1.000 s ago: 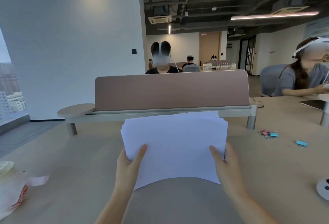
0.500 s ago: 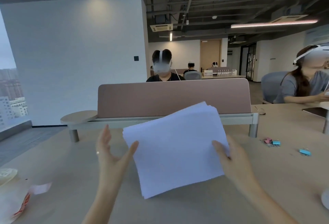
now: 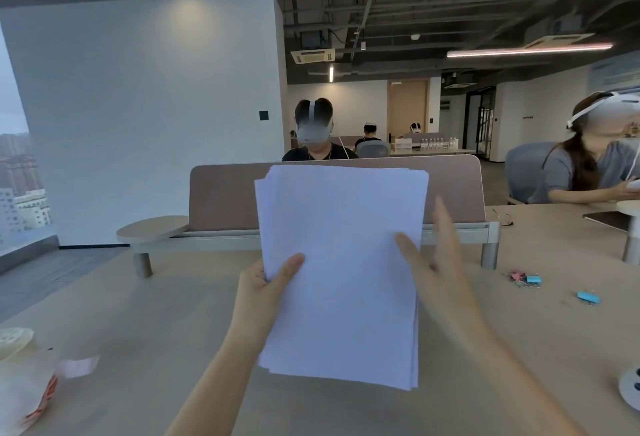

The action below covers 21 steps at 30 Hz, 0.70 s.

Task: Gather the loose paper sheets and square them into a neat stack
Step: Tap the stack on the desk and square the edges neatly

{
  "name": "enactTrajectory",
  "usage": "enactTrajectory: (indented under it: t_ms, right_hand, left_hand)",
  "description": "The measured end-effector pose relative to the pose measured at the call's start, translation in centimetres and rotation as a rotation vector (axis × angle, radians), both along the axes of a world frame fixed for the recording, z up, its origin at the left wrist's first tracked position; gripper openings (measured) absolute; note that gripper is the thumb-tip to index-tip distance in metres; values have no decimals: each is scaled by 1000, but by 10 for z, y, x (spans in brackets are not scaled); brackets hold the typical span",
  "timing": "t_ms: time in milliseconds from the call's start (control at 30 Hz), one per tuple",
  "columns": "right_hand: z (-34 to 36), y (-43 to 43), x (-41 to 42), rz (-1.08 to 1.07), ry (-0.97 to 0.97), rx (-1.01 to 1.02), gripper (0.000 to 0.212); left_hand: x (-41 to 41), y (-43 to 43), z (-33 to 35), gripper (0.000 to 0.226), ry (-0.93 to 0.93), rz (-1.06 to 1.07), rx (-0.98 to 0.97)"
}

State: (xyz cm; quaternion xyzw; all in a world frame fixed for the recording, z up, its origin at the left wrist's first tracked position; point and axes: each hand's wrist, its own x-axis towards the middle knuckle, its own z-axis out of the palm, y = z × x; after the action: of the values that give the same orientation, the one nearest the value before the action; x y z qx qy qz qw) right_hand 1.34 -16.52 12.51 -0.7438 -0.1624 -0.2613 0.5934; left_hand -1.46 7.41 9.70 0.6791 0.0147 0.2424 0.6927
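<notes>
A stack of white paper sheets (image 3: 341,272) stands upright in portrait position above the beige table (image 3: 173,314), lifted off it. The sheet edges are slightly staggered at the top left and bottom right. My left hand (image 3: 266,291) grips the stack's left edge, thumb on the front. My right hand (image 3: 436,269) is at the stack's right edge with fingers spread; its thumb lies against the front sheet and the fingers reach behind, blurred.
A pink desk divider (image 3: 225,196) on a grey rail crosses the table behind the paper. Pink and blue binder clips (image 3: 524,278) and another blue clip (image 3: 588,297) lie at the right. A white bag with a lidded cup (image 3: 20,366) sits at the left. People sit beyond.
The stack has turned from landscape to upright portrait and risen. My left hand, which had let go, now grips the left edge. My right hand has loosened and opened along the right edge.
</notes>
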Motion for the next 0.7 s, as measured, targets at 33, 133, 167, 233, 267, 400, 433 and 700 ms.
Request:
enactTrajectory:
  t_ms: [33, 133, 167, 233, 267, 400, 433, 700]
  right_hand:
    - [-11, 6, -2, 137, 113, 162, 68]
    - [-27, 15, -1, 171, 120, 280, 34]
    - [-30, 16, -1, 154, 109, 286, 31]
    - [-41, 20, -4, 147, 111, 281, 29]
    - [-49, 24, -6, 154, 137, 265, 28]
    - [-65, 31, -9, 123, 165, 276, 26]
    - [-64, 29, -8, 111, 155, 294, 25]
    - [-82, 30, -4, 75, 194, 267, 27]
  left_hand:
    - [2, -4, -5, 29, -12, 8, -10]
    - [7, -16, -17, 25, -40, 55, -23]
    - [8, -19, -24, 23, -47, 72, -28]
    - [7, -27, -36, 22, -48, 87, -54]
    - [6, -31, -42, 25, -47, 84, -73]
    - [9, -37, -49, 33, -78, 82, -119]
    - [10, -37, -47, 32, -88, 88, -119]
    - [13, -40, -59, 29, -79, 119, -143]
